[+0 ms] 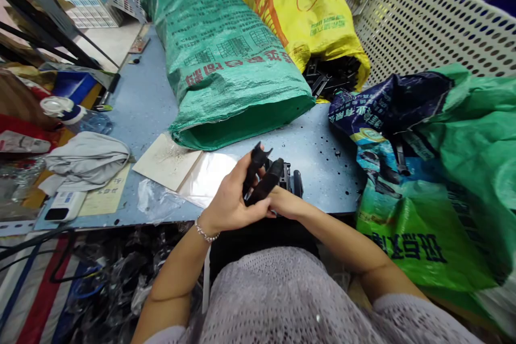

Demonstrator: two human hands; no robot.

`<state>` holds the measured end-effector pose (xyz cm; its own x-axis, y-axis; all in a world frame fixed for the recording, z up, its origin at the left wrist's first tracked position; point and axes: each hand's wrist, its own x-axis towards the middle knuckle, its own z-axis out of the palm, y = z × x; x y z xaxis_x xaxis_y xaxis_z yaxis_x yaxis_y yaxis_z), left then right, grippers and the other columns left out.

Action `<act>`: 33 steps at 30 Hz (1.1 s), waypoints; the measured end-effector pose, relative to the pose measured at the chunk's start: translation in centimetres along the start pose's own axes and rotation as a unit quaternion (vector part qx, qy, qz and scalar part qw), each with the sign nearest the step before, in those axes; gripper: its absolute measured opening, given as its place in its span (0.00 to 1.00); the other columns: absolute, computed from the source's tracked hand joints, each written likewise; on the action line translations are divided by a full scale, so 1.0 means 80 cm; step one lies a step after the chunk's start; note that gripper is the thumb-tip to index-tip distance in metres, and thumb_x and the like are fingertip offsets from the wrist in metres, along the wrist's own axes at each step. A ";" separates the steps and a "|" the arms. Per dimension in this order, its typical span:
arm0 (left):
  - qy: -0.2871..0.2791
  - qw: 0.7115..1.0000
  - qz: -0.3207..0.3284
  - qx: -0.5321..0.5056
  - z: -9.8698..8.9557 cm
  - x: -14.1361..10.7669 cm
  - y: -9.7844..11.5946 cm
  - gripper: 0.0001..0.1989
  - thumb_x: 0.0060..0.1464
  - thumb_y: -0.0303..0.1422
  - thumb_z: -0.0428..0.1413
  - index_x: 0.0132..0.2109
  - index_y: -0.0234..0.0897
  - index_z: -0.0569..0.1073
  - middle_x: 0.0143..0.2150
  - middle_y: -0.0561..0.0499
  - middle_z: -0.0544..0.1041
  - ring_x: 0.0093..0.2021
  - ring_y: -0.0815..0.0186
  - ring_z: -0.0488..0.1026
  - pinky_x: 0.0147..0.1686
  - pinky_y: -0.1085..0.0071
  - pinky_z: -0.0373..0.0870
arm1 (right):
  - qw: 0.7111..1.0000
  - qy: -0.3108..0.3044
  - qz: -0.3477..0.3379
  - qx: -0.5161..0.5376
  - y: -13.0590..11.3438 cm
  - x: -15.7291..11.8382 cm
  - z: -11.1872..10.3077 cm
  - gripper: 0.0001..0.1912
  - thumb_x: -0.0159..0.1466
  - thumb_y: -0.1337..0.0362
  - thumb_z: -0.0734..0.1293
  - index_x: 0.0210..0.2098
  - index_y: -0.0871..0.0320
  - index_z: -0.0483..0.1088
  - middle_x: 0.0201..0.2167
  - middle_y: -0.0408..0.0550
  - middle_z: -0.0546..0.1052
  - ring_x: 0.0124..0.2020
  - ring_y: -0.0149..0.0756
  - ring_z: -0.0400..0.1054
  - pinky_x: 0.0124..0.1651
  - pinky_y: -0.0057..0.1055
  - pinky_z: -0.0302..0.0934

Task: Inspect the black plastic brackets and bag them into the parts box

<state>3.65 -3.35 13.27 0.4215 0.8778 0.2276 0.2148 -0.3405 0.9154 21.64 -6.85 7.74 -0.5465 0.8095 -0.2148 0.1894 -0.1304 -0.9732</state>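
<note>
Near the table's front edge, my left hand [231, 196] is closed around two elongated black plastic parts. One black plastic part [253, 167] has a forked tip and points up between thumb and fingers; a second, rounded black plastic part [268, 180] slants beside it. My right hand [284, 202] meets the left from the right side, its fingers mostly hidden behind the left hand and the parts. Just beyond the right hand, more black parts [297, 183] lie on the blue table [322, 172].
A green woven sack [237, 64] lies open towards me. Behind it, a yellow sack [310, 5] spills black parts. Crumpled green and blue sacks [423, 226] fill the right side. A pale board [167, 161], grey cloth [88, 158] and bottle [76, 113] sit left.
</note>
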 end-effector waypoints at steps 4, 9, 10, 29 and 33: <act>0.083 0.982 -0.156 0.063 0.007 -0.020 -0.069 0.40 0.53 0.40 0.60 0.69 0.39 0.54 0.67 0.39 0.63 0.66 0.49 0.61 0.66 0.50 0.56 | 0.924 0.169 0.010 -0.342 0.031 -0.045 -0.033 0.22 0.71 0.50 0.58 0.57 0.55 0.68 0.59 0.59 0.69 0.61 0.53 0.62 0.58 0.52 0.61; 0.106 0.941 -0.313 -0.069 0.075 -0.026 -0.161 0.41 0.59 0.42 0.54 0.72 0.35 0.45 0.76 0.40 0.42 0.75 0.54 0.40 0.72 0.55 0.39 | 0.843 0.167 0.069 -0.506 0.095 -0.059 -0.086 0.32 0.71 0.53 0.58 0.71 0.54 0.50 0.73 0.58 0.47 0.74 0.58 0.31 0.68 0.59 0.47; 0.113 0.939 -0.310 -0.097 0.087 -0.026 -0.167 0.40 0.60 0.42 0.53 0.72 0.36 0.46 0.76 0.42 0.43 0.75 0.55 0.40 0.72 0.58 0.40 | 0.844 0.161 0.065 -0.508 0.101 -0.054 -0.100 0.32 0.71 0.54 0.57 0.71 0.55 0.50 0.73 0.58 0.47 0.74 0.56 0.31 0.68 0.58 0.46; 0.051 0.993 -0.101 0.025 0.017 -0.030 -0.092 0.18 0.66 0.40 0.47 0.50 0.39 0.79 0.52 0.45 0.79 0.54 0.60 0.75 0.58 0.60 0.69 | 0.884 0.027 -0.124 -0.451 0.006 -0.005 -0.085 0.28 0.64 0.63 0.69 0.63 0.55 0.64 0.53 0.59 0.73 0.53 0.49 0.70 0.55 0.46 0.68; 0.218 0.952 -0.155 0.147 0.000 -0.032 -0.129 0.14 0.63 0.38 0.52 0.46 0.36 0.78 0.47 0.42 0.77 0.50 0.56 0.73 0.53 0.59 0.70 | 0.930 0.192 -0.044 -0.310 0.024 -0.008 -0.125 0.26 0.63 0.53 0.68 0.58 0.54 0.70 0.53 0.59 0.74 0.53 0.54 0.71 0.57 0.53 0.64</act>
<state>0.38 -2.09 3.26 -0.0949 0.9861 0.1367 0.5345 -0.0654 0.8426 30.52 -1.92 6.79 -0.2732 0.9616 0.0247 0.6562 0.2051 -0.7262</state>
